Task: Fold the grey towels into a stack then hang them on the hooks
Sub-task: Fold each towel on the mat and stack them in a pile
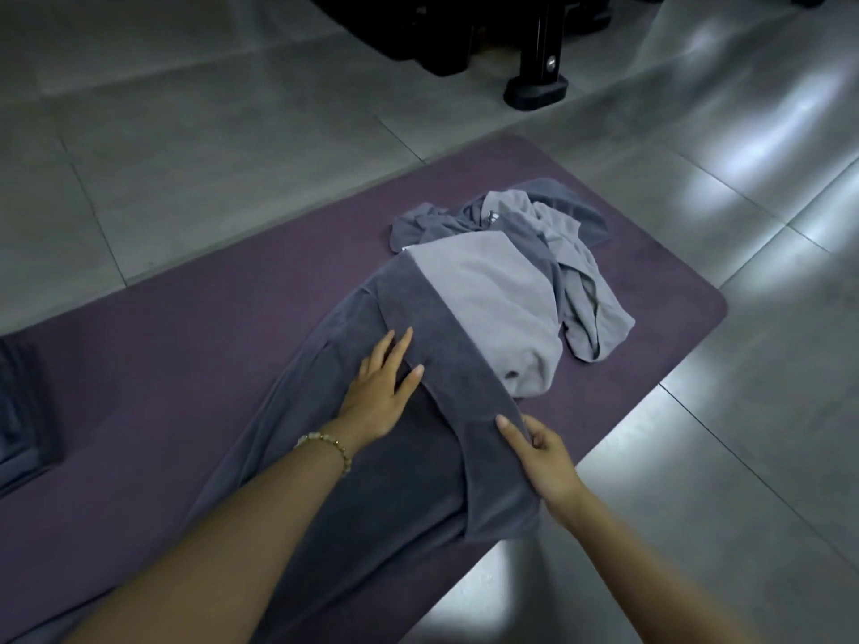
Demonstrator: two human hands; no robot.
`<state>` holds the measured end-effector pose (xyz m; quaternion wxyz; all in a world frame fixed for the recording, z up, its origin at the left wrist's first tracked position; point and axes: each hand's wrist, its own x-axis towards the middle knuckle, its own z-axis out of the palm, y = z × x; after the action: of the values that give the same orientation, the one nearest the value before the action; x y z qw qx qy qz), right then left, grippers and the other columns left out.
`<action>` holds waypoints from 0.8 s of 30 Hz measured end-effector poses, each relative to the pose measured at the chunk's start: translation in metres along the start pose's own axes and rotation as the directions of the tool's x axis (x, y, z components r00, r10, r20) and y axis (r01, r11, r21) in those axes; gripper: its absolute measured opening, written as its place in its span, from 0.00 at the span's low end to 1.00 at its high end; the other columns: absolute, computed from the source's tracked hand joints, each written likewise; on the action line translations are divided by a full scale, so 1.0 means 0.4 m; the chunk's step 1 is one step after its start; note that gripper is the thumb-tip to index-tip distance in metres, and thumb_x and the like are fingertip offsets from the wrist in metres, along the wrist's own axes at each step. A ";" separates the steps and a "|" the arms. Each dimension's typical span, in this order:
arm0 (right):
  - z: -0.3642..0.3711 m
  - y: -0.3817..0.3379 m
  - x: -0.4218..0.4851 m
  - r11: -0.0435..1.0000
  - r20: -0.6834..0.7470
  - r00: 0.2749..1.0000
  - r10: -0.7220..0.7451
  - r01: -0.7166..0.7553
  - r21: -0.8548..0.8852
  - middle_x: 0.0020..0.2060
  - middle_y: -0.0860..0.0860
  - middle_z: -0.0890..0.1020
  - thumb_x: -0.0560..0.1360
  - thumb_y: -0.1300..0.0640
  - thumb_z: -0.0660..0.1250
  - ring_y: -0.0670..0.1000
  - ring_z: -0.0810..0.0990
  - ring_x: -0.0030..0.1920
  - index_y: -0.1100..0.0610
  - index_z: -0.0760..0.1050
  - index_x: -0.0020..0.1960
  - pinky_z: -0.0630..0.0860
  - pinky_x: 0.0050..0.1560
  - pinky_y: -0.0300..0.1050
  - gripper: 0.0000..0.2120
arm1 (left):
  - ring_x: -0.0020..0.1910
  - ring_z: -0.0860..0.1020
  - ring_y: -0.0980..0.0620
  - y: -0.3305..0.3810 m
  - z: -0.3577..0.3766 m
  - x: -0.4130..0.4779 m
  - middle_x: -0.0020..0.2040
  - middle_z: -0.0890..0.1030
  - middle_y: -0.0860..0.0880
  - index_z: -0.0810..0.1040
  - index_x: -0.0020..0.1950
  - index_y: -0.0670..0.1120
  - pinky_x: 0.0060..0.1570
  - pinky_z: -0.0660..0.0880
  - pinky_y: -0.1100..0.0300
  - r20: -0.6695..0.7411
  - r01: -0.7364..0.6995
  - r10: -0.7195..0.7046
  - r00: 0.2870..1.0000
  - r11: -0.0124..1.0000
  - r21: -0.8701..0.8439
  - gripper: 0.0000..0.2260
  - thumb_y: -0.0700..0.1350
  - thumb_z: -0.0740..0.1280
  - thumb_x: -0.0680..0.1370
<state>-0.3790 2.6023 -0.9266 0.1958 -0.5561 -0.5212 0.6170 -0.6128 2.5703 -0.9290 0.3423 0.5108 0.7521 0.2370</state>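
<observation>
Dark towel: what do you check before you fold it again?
1. Left hand flat on the dark towel, holding it down: ok.
2. Right hand pinching the folded edge: ok.
3. Dark towel clear of the light towel: not ok, they overlap at the far end.
4. Whole dark towel on the mat: cannot tell, its near end runs out of the picture.
5. Room on the mat for the fold: ok, bare mat lies to the left.
</observation>
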 end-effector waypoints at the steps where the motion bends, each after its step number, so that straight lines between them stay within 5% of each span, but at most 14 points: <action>1: -0.013 0.006 -0.004 1.000 -0.031 0.999 -0.010 0.010 -0.023 0.31 0.58 0.75 0.73 0.49 0.70 0.51 0.74 0.34 0.63 0.69 0.35 0.74 0.38 0.46 0.20 | 0.76 0.50 0.46 -0.005 0.007 -0.004 0.78 0.45 0.56 0.46 0.77 0.60 0.74 0.53 0.45 0.016 0.000 0.000 1.000 1.000 -0.002 0.26 0.58 0.52 0.81; 4: -0.024 0.033 -0.001 0.989 -0.074 0.997 0.002 -0.013 -0.148 0.24 0.50 0.66 0.71 0.47 0.72 0.46 0.67 0.28 0.55 0.61 0.27 0.67 0.32 0.42 0.24 | 0.77 0.50 0.48 -0.019 0.025 -0.020 0.78 0.44 0.56 0.45 0.77 0.61 0.74 0.53 0.47 0.021 -0.003 0.003 1.000 0.999 -0.033 0.26 0.59 0.52 0.81; 6: -0.012 0.045 0.005 0.981 -0.097 0.995 0.011 -0.030 -0.191 0.26 0.49 0.72 0.71 0.46 0.72 0.46 0.72 0.30 0.56 0.67 0.30 0.71 0.35 0.42 0.21 | 0.77 0.51 0.51 -0.033 0.030 -0.034 0.78 0.46 0.55 0.45 0.77 0.60 0.75 0.52 0.49 0.013 -0.008 0.008 1.000 0.998 -0.069 0.26 0.59 0.51 0.80; 9: 0.017 0.043 0.001 0.979 -0.062 0.998 0.010 -0.023 -0.203 0.44 0.48 0.81 0.73 0.45 0.69 0.48 0.80 0.47 0.57 0.74 0.51 0.74 0.46 0.38 0.17 | 0.76 0.52 0.54 -0.067 0.020 -0.084 0.78 0.49 0.56 0.48 0.77 0.58 0.75 0.52 0.51 0.004 0.005 -0.005 1.000 0.993 -0.122 0.28 0.61 0.51 0.79; 14: 0.073 -0.040 -0.030 0.884 -0.081 0.960 -0.268 0.211 -0.417 0.63 0.48 0.71 0.75 0.49 0.68 0.48 0.70 0.63 0.56 0.66 0.68 0.69 0.66 0.47 0.25 | 0.76 0.55 0.55 -0.151 -0.086 -0.238 0.77 0.54 0.55 0.50 0.78 0.53 0.74 0.52 0.59 -0.019 0.093 -0.095 0.995 0.993 -0.067 0.27 0.57 0.53 0.81; 18: 0.216 -0.160 -0.055 0.735 0.151 0.912 -0.381 0.398 -0.550 0.70 0.54 0.67 0.76 0.52 0.66 0.53 0.65 0.71 0.60 0.66 0.70 0.61 0.70 0.41 0.25 | 0.75 0.58 0.53 -0.258 -0.245 -0.386 0.77 0.56 0.52 0.50 0.78 0.52 0.73 0.54 0.60 -0.052 0.189 -0.186 0.981 0.980 0.066 0.28 0.58 0.53 0.81; 24: 0.521 -0.220 -0.119 0.610 0.546 0.797 -0.258 0.573 -0.547 0.63 0.48 0.70 0.76 0.51 0.67 0.46 0.68 0.65 0.57 0.68 0.68 0.58 0.63 0.30 0.22 | 0.73 0.61 0.54 -0.457 -0.377 -0.655 0.75 0.62 0.53 0.57 0.76 0.53 0.71 0.56 0.62 -0.091 0.322 -0.313 0.945 0.940 0.114 0.30 0.64 0.54 0.78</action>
<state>-0.5799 2.5079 -0.8617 0.0009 -0.3030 -0.8578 0.4153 -0.7736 2.2585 -0.8881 0.3156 0.3948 0.8500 0.1485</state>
